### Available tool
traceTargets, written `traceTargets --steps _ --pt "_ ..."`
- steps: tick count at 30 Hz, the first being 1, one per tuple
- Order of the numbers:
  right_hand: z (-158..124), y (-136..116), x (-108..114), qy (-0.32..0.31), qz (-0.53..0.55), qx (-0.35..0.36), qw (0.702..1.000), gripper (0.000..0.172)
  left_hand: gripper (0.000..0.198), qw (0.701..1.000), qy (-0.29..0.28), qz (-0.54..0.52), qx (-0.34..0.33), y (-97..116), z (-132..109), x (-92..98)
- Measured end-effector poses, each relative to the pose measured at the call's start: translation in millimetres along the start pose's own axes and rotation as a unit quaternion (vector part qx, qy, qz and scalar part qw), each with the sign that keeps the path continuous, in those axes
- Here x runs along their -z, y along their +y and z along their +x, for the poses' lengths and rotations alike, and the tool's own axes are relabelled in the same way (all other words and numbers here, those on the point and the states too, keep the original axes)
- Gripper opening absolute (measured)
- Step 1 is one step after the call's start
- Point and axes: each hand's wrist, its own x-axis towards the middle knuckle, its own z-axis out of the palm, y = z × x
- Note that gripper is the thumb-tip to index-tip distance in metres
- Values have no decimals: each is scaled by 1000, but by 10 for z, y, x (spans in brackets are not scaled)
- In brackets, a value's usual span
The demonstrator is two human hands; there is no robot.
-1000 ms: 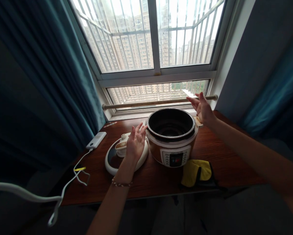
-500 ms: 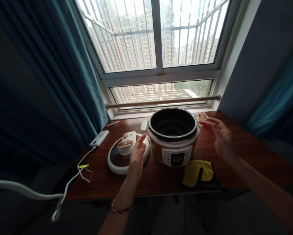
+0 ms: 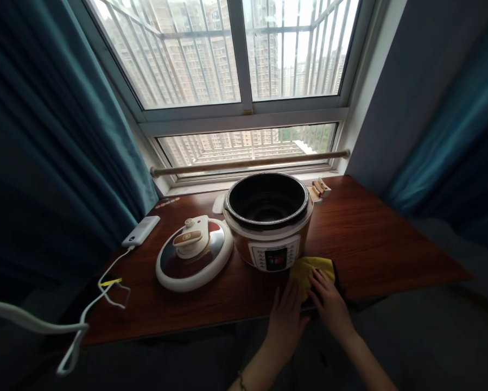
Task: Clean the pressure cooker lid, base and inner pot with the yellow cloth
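A yellow cloth [image 3: 324, 264] with a dark edge lies by the table's front edge, at the lower right of the pressure cooker. My right hand [image 3: 330, 305] rests on top of it, fingers spread and slightly bent. At the cloth's left side is my left hand [image 3: 285, 320], its fingers stretched out and touching the fabric. Neither hand has visibly lifted the cloth, though part of it is hidden under the fingers. The pressure cooker [image 3: 268, 244] stands uncovered, its black inner pot [image 3: 268, 203] showing. To its left sits the round lid [image 3: 195, 255], handle up.
A white power bank [image 3: 141, 232] with a white cable [image 3: 110, 266] lies on the left of the wooden table [image 3: 374, 239]. Behind the cooker on the right is a small open box [image 3: 320, 188]. A rail [image 3: 247, 164] crosses the barred window, with blue curtains [image 3: 73, 108] beside it.
Both hands have come down from either side of the cooker to the yellow cloth. My left hand moved right, away from the lid. The view has shifted slightly to the right.
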Motion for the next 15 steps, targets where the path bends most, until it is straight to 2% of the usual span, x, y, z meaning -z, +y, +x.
traceTargets --steps 4,8,11,15 --pt "36 8 81 -13 -2 2 1000 41 73 999 21 44 5 38 -50 -117" --pt "38 -2 95 -17 -6 1 1000 40 75 998 16 50 17 59 -159 -155" --pt "37 53 73 -22 4 5 1000 39 74 999 3 33 23 84 -236 -133" --pt "108 311 171 -11 8 0 1000 39 68 999 -23 -24 7 75 -351 -18"
